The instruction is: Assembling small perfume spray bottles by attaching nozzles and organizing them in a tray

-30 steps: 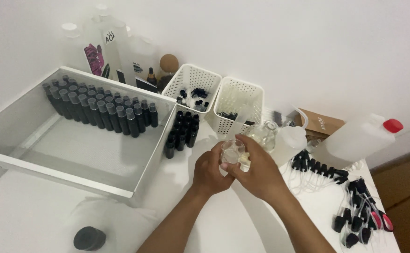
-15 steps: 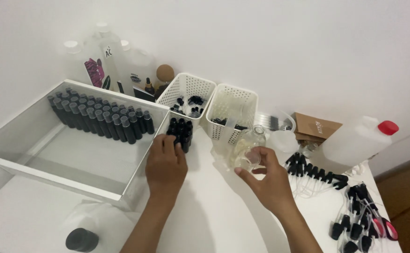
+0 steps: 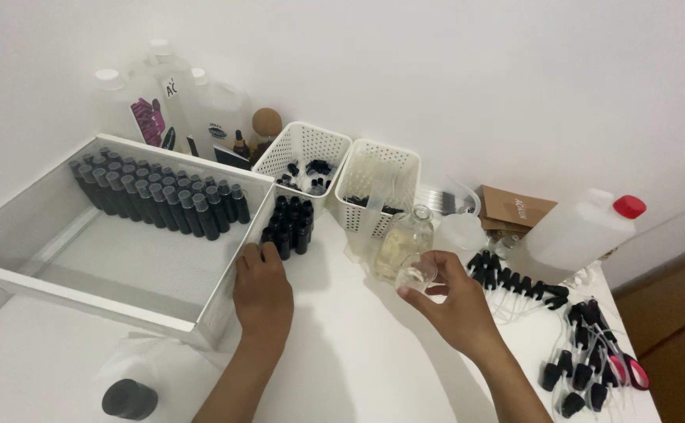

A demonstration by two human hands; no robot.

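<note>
— White tabletop [image 3: 358, 368] across the frame. Largest item on it?

— A white open tray [image 3: 84, 258], left of centre, with rows of dark small bottles [image 3: 162, 200] standing along its far wall. Behind it, upper left, large white jugs [image 3: 194, 106].

— Centre of the frame?

— Two white perforated baskets [image 3: 342, 168] side by side; a loose cluster of dark bottles [image 3: 289, 223] stands just in front of the left one, beside the tray's corner.

— The hands?

— Left hand [image 3: 263, 291], lower centre, lies palm down against the tray's near right corner, fingers loosely curled — gripping nothing that shows. Right hand [image 3: 448, 301], right of centre, pinches a small clear glass piece [image 3: 417, 274] in its fingertips, just beside a clear glass bottle [image 3: 405, 239] of pale liquid.

— Right side?

— A translucent jug with a red cap [image 3: 585, 227], lying tilted; black dropper caps [image 3: 515, 282] scattered below it.
</note>
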